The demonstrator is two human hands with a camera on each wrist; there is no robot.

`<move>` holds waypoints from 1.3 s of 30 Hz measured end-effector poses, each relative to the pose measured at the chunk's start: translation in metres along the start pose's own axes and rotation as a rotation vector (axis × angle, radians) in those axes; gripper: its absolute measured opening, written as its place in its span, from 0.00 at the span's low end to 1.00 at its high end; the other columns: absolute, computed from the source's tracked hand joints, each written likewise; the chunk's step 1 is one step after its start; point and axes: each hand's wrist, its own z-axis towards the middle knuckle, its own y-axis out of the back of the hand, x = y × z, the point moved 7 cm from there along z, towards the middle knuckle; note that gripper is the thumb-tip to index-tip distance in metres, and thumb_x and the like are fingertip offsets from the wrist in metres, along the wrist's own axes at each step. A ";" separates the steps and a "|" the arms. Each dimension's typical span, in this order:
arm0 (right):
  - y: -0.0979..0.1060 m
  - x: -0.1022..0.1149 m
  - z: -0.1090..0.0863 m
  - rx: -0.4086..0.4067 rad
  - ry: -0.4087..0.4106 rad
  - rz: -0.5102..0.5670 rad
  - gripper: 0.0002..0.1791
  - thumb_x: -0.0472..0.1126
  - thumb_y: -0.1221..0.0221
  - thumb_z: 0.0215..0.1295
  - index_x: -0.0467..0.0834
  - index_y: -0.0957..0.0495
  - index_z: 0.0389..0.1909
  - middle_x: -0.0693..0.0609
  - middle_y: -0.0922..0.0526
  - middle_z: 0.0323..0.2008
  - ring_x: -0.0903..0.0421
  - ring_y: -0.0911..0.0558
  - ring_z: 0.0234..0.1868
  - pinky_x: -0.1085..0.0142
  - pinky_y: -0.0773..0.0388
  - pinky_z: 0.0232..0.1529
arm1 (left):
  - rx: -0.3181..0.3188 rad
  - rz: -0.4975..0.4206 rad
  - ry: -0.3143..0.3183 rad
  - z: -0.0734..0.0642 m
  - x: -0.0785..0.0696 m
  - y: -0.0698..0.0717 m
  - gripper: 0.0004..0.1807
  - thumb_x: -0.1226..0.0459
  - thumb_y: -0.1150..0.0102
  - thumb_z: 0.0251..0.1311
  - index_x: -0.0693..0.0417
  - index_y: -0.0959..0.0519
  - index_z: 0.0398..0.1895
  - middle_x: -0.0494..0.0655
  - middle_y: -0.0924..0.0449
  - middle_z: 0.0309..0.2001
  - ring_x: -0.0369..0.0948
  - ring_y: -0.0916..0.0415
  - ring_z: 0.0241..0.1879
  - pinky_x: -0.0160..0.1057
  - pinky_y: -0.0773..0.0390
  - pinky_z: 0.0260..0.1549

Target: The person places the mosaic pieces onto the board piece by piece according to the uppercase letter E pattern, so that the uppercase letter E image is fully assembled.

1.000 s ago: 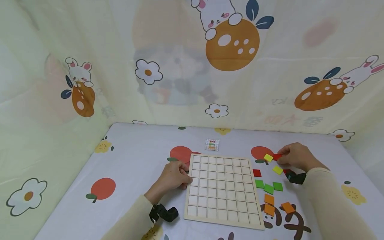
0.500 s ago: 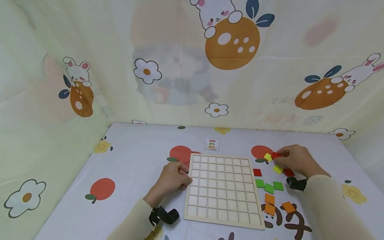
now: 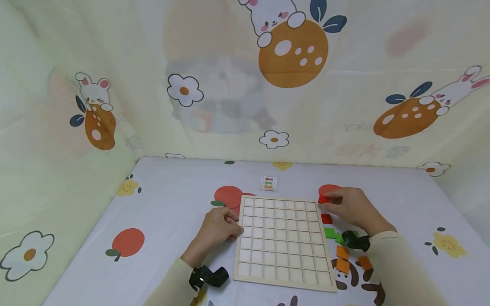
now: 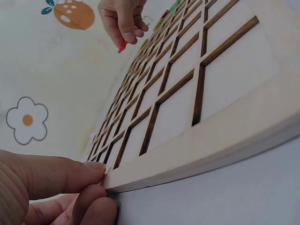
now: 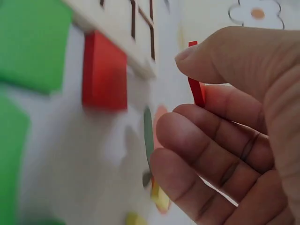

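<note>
Right hand (image 3: 352,208): thumb and index finger pinching a red square tile (image 5: 197,91), held near the far right corner of the wooden grid board (image 3: 283,242); other fingers loosely curled. Left hand (image 3: 219,225): thumb on the board's left rim, fingers curled against its side, gripping it. Second red tile (image 3: 326,219) on the tablecloth (image 3: 172,182), just beside the board's right edge; green tiles (image 3: 329,233) and orange tiles (image 3: 342,253) nearer the person. Small patterned card (image 3: 269,183) beyond the board's far edge.

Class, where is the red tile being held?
In the head view, the red tile is pinched in the right hand, just right of the wooden grid board at its far corner.
</note>
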 end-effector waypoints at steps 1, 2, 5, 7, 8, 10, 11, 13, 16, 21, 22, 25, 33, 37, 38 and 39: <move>-0.002 0.005 0.000 0.000 0.015 -0.003 0.24 0.47 0.29 0.64 0.35 0.15 0.55 0.50 0.15 0.35 0.49 0.22 0.40 0.63 0.20 0.36 | -0.004 0.003 0.003 0.000 0.000 0.000 0.14 0.70 0.24 0.53 0.62 0.19 0.41 0.50 0.19 0.28 0.39 0.21 0.21 0.34 0.17 0.24; -0.005 0.009 0.001 0.004 0.035 -0.002 0.23 0.47 0.29 0.64 0.35 0.15 0.54 0.51 0.15 0.35 0.51 0.21 0.39 0.62 0.20 0.36 | -0.006 0.005 0.004 0.000 0.001 0.001 0.14 0.70 0.24 0.53 0.62 0.19 0.41 0.50 0.20 0.28 0.39 0.21 0.21 0.34 0.17 0.23; -0.012 0.023 0.001 0.018 0.086 0.008 0.20 0.45 0.28 0.63 0.36 0.14 0.51 0.53 0.15 0.33 0.53 0.21 0.37 0.62 0.19 0.37 | -0.008 0.009 0.005 0.001 0.002 0.001 0.14 0.70 0.24 0.54 0.62 0.18 0.41 0.49 0.20 0.28 0.39 0.22 0.21 0.33 0.17 0.23; -0.017 0.030 0.001 0.035 0.113 0.020 0.19 0.44 0.29 0.63 0.37 0.14 0.51 0.54 0.15 0.33 0.55 0.21 0.37 0.62 0.19 0.38 | -0.008 0.007 0.006 0.001 0.002 0.001 0.14 0.70 0.24 0.53 0.62 0.18 0.41 0.49 0.20 0.27 0.39 0.22 0.21 0.33 0.17 0.23; -0.019 0.033 0.001 0.044 0.123 0.027 0.19 0.44 0.29 0.64 0.37 0.14 0.51 0.54 0.15 0.33 0.55 0.20 0.37 0.62 0.19 0.39 | -0.007 0.006 0.006 0.001 0.002 0.001 0.13 0.70 0.25 0.53 0.62 0.18 0.41 0.49 0.20 0.27 0.39 0.22 0.21 0.33 0.17 0.23; -0.023 0.040 0.001 0.061 0.122 0.043 0.18 0.44 0.29 0.63 0.38 0.13 0.51 0.54 0.15 0.34 0.55 0.21 0.37 0.62 0.19 0.39 | -0.008 0.006 0.006 0.001 0.002 0.002 0.13 0.70 0.25 0.53 0.62 0.18 0.41 0.49 0.20 0.27 0.39 0.22 0.21 0.33 0.17 0.23; -0.026 0.043 0.002 0.070 0.123 0.047 0.19 0.43 0.30 0.63 0.38 0.14 0.51 0.54 0.15 0.35 0.55 0.21 0.38 0.62 0.19 0.39 | -0.010 0.008 0.008 0.001 0.002 0.003 0.14 0.70 0.25 0.53 0.62 0.18 0.41 0.49 0.20 0.28 0.39 0.22 0.21 0.33 0.17 0.23; -0.030 0.048 0.003 0.079 0.123 0.043 0.19 0.43 0.30 0.63 0.38 0.14 0.52 0.53 0.16 0.36 0.54 0.21 0.38 0.62 0.19 0.39 | -0.013 0.012 0.011 0.001 0.002 0.004 0.14 0.70 0.25 0.53 0.62 0.18 0.41 0.49 0.20 0.28 0.39 0.22 0.21 0.33 0.18 0.23; -0.038 0.054 0.006 0.092 0.099 0.035 0.21 0.44 0.29 0.63 0.39 0.14 0.54 0.53 0.17 0.37 0.53 0.22 0.39 0.63 0.20 0.40 | -0.016 0.017 0.015 0.001 0.003 0.005 0.14 0.70 0.25 0.52 0.61 0.18 0.41 0.49 0.20 0.28 0.39 0.22 0.21 0.33 0.18 0.23; -0.046 0.059 0.006 0.080 0.086 0.009 0.20 0.44 0.29 0.63 0.40 0.14 0.54 0.53 0.19 0.36 0.53 0.24 0.39 0.63 0.22 0.38 | -0.009 0.009 0.001 0.002 0.003 0.004 0.14 0.70 0.24 0.52 0.62 0.18 0.40 0.49 0.20 0.27 0.39 0.22 0.21 0.33 0.17 0.23; -0.047 0.060 0.006 0.075 0.094 0.006 0.20 0.44 0.29 0.63 0.40 0.14 0.54 0.53 0.19 0.36 0.53 0.24 0.39 0.63 0.23 0.38 | -0.008 0.007 -0.001 0.002 0.003 0.004 0.14 0.70 0.25 0.52 0.62 0.18 0.40 0.49 0.20 0.27 0.39 0.22 0.21 0.33 0.17 0.23; -0.049 0.064 0.005 0.059 0.114 0.011 0.19 0.43 0.29 0.63 0.40 0.13 0.53 0.53 0.20 0.35 0.54 0.24 0.38 0.64 0.24 0.36 | -0.007 0.006 -0.008 0.003 0.002 0.003 0.14 0.71 0.25 0.52 0.62 0.18 0.40 0.49 0.20 0.27 0.39 0.22 0.21 0.33 0.17 0.23; -0.056 0.067 0.003 0.067 0.093 0.061 0.17 0.41 0.29 0.63 0.39 0.13 0.51 0.52 0.22 0.34 0.53 0.25 0.39 0.64 0.25 0.34 | -0.001 -0.005 -0.012 0.002 0.003 0.001 0.14 0.71 0.25 0.53 0.62 0.19 0.40 0.50 0.20 0.27 0.39 0.22 0.21 0.33 0.18 0.23; -0.057 0.065 0.002 0.083 0.072 0.071 0.18 0.41 0.30 0.63 0.40 0.14 0.53 0.52 0.22 0.34 0.52 0.26 0.40 0.63 0.24 0.35 | -0.006 -0.005 -0.014 0.002 0.003 0.001 0.13 0.71 0.25 0.52 0.62 0.19 0.40 0.49 0.21 0.27 0.39 0.22 0.20 0.33 0.18 0.22; -0.057 0.065 0.002 0.087 0.072 0.072 0.18 0.41 0.30 0.63 0.40 0.14 0.53 0.52 0.22 0.34 0.52 0.26 0.39 0.62 0.24 0.36 | -0.006 -0.005 -0.012 0.002 0.003 0.001 0.13 0.71 0.25 0.52 0.61 0.19 0.39 0.49 0.21 0.27 0.39 0.22 0.20 0.33 0.18 0.22; -0.057 0.064 0.002 0.092 0.076 0.072 0.18 0.41 0.30 0.63 0.39 0.14 0.53 0.52 0.22 0.34 0.52 0.25 0.39 0.62 0.24 0.36 | -0.007 -0.003 -0.010 0.002 0.004 0.001 0.13 0.71 0.25 0.52 0.61 0.19 0.39 0.49 0.21 0.27 0.39 0.22 0.20 0.33 0.18 0.22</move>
